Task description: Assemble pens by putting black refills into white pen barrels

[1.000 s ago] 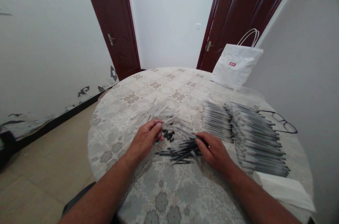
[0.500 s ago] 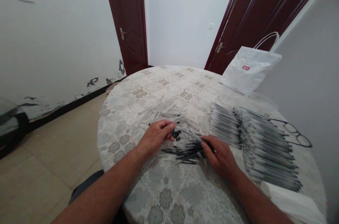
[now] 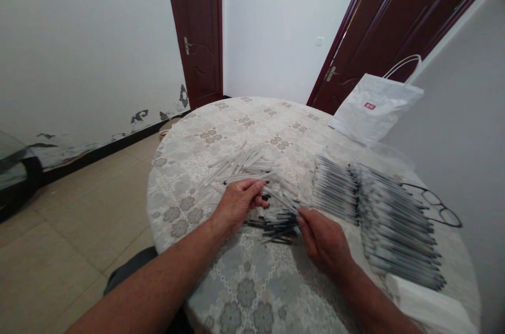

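Note:
Between my two hands slants a slim whitish pen barrel [image 3: 281,200]. My left hand [image 3: 242,198] pinches its upper left end with thumb and forefinger. My right hand [image 3: 322,234] has its fingers closed round the lower right end, which they hide. Under the barrel lies a loose heap of thin black pen refills [image 3: 278,228]. Small black pen parts [image 3: 265,198] lie close by my left fingers, partly covered by them. Just beyond my left hand is a pile of loose white pen barrels [image 3: 245,161].
Right of my hands, pens with dark ends lie side by side in a shorter row [image 3: 335,189] and a larger stack [image 3: 398,229]. Eyeglasses [image 3: 437,205], a white paper bag [image 3: 376,108] and a white packet [image 3: 432,305] share the round table's patterned cloth [image 3: 246,292].
My right hand has come slightly nearer to my left along the pen barrel. The view has shifted a little. Both hands keep their hold.

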Tool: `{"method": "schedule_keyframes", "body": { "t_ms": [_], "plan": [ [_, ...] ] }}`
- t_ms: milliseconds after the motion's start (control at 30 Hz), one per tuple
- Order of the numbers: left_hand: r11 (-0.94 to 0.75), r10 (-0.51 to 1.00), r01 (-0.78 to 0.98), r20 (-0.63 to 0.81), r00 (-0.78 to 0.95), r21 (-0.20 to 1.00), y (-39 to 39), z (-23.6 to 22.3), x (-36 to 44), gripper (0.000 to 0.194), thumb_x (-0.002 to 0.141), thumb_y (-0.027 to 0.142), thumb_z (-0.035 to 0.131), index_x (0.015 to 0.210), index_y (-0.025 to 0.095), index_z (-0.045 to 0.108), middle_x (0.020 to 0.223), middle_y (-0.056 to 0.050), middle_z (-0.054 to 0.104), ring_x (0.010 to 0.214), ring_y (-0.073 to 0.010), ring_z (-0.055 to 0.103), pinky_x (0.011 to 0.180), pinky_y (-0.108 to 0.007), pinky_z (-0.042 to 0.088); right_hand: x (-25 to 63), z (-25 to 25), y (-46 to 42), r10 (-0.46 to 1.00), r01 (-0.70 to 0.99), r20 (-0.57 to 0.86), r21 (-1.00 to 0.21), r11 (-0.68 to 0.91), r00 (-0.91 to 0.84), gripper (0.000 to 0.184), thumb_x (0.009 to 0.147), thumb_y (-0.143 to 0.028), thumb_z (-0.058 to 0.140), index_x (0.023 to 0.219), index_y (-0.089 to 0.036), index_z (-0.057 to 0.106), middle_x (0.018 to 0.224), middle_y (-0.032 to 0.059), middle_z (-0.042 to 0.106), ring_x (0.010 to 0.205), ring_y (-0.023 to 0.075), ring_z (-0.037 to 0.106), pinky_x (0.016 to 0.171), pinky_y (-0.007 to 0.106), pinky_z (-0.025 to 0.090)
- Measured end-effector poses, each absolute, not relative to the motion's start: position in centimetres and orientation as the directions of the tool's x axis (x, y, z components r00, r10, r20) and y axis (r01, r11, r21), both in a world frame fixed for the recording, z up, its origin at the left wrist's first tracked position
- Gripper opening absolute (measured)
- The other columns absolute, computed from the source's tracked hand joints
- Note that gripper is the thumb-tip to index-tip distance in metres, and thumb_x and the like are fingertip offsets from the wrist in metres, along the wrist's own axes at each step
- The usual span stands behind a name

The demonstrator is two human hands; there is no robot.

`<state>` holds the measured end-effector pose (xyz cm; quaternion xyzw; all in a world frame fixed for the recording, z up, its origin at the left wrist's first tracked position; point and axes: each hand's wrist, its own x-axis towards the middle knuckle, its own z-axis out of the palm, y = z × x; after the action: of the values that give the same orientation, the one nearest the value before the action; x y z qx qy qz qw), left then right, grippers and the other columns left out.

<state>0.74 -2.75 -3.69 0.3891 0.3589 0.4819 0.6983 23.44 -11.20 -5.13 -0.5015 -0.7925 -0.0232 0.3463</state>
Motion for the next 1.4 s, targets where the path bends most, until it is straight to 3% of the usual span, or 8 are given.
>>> {"method": "schedule_keyframes", "body": {
  "t_ms": [167,267,433,567,700,867,1067,1400],
  "plan": [
    [0.232,0.947,-0.396,-0.113,0.301,0.888,-2.8,-3.6,0.9,0.035,0.075,0.044,0.08,0.088,0.013,0.075,0.062,0.002,0.054,0.056,-0.0096,0.052,0.075,-0.035,0.06,23.1,-3.9,-11.5,0.94,0.66,0.34,-0.697,0.28,-0.04,0.023,0.097,-0.037,0.055,0.102,-0.021,0.07,0.086,0.0065,0.072,0.076,0.0202,0.067,0.069,0.03,0.054],
    [0.216,0.946,-0.381,-0.096,0.309,0.899,-2.9,-3.6,1.0,0.032,0.075,0.044,0.079,0.086,0.014,0.075,0.061,0.003,0.053,0.057,-0.01,0.052,0.076,-0.036,0.06,23.0,-3.7,-11.3,1.0,0.284,-0.016,-0.959,-0.019,0.015,0.03,0.093,-0.047,0.06,0.091,-0.019,0.067,0.057,-0.0028,0.052,0.049,0.0109,0.047,0.045,0.021,0.037],
    [0.171,0.95,-0.329,-0.066,0.305,0.929,-2.9,-3.8,1.0,0.032,0.077,0.044,0.077,0.086,0.014,0.074,0.063,0.002,0.055,0.059,-0.0119,0.058,0.075,-0.035,0.06,22.7,-3.6,-10.7,0.925,-0.26,-0.367,-0.887,-0.381,-0.101,0.037,0.078,-0.048,0.077,0.085,-0.014,0.064,0.053,-0.0106,0.033,0.039,0.0019,0.022,0.037,0.016,0.014],
    [0.117,0.96,-0.218,-0.054,0.276,0.969,-2.8,-3.5,0.7,0.035,0.079,0.048,0.073,0.091,0.015,0.073,0.067,0.001,0.061,0.063,-0.0166,0.066,0.075,-0.034,0.059,22.9,-3.9,-10.4,0.904,-0.235,-0.395,-0.875,-0.424,-0.163,0.039,0.08,-0.051,0.073,0.09,-0.014,0.065,0.054,-0.0102,0.037,0.038,0.0025,0.024,0.036,0.016,0.014],
    [0.013,0.965,-0.064,0.004,0.262,0.998,-2.9,-2.8,0.3,0.036,0.085,0.049,0.066,0.1,0.017,0.072,0.085,-0.003,0.072,0.07,-0.0204,0.072,0.072,-0.032,0.056,23.0,-3.6,-10.2,0.984,0.16,-0.142,-0.979,-0.124,-0.111,0.036,0.094,-0.051,0.056,0.084,-0.017,0.064,0.062,-0.0032,0.055,0.047,0.0082,0.044,0.043,0.019,0.032],
    [-0.138,0.922,0.101,0.09,0.376,0.985,-3.4,-2.5,-0.2,0.034,0.089,0.045,0.059,0.107,0.02,0.073,0.073,-0.002,0.073,0.069,-0.02,0.07,0.073,-0.031,0.051,22.4,-2.0,-10.7,0.942,0.691,0.277,-0.644,0.329,-0.19,0.018,0.098,-0.032,0.054,0.102,-0.021,0.068,0.092,0.0042,0.069,0.086,0.0178,0.063,0.079,0.03,0.047],
    [-0.17,0.895,0.155,0.087,0.438,0.973,-3.9,-2.0,-0.3,0.037,0.089,0.041,0.058,0.116,0.02,0.071,0.067,-0.001,0.069,0.066,-0.0194,0.065,0.067,-0.029,0.048,23.9,0.5,-9.9,0.908,0.864,0.192,-0.286,0.414,-0.372,0.012,0.096,-0.024,0.058,0.098,-0.019,0.069,0.091,0.0055,0.066,0.089,0.019,0.06,0.081,0.029,0.045],
    [-0.289,0.946,0.292,0.226,0.232,0.912,-2.8,-2.6,-1.4,0.025,0.085,0.039,0.063,0.098,0.023,0.077,0.089,-0.005,0.076,0.081,-0.0238,0.069,0.074,-0.031,0.051,33.4,-0.2,-2.7,0.951,0.954,0.246,0.184,-0.236,0.187,0.024,0.1,-0.025,0.049,0.107,-0.018,0.071,0.101,0.0111,0.065,0.1,0.0216,0.06,0.086,0.028,0.04]
  ]
}}
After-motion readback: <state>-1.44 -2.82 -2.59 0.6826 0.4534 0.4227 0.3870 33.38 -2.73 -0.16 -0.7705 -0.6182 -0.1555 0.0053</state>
